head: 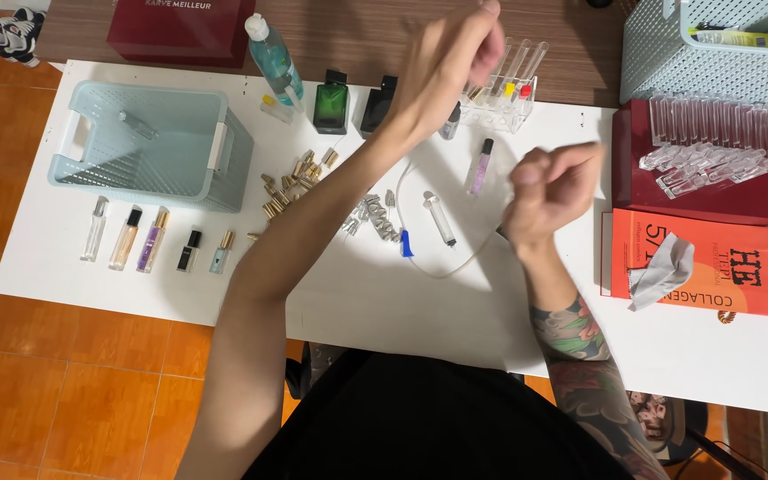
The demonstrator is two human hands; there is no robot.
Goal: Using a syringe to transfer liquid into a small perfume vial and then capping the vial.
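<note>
Overhead view of a white rectangular tabletop [375,293], described from its left edge to its right edge. Near the back-left corner stands a pale blue perforated plastic basket [148,142]; in front of it, 5 small glass spray vials [155,240] lie in a row. Toward the middle, a scatter of small gold metal caps [295,178] lies beside a clear plastic syringe with thin tubing [440,220]. At the back edge stand a square green glass bottle [331,104] and a clear plastic rack of test tubes [510,84]. The left hand [455,58] is raised over this rack, fingers drawn together; whether they pinch anything cannot be told. The right hand [548,187] is closed in a loose fist above the tabletop, just right of a slim lilac-filled glass vial [480,167]; what it grips cannot be told. Near the right edge, a dark red box [713,200] carries clear empty vials [708,147], with an orange paper bag [713,267] in front.
</note>
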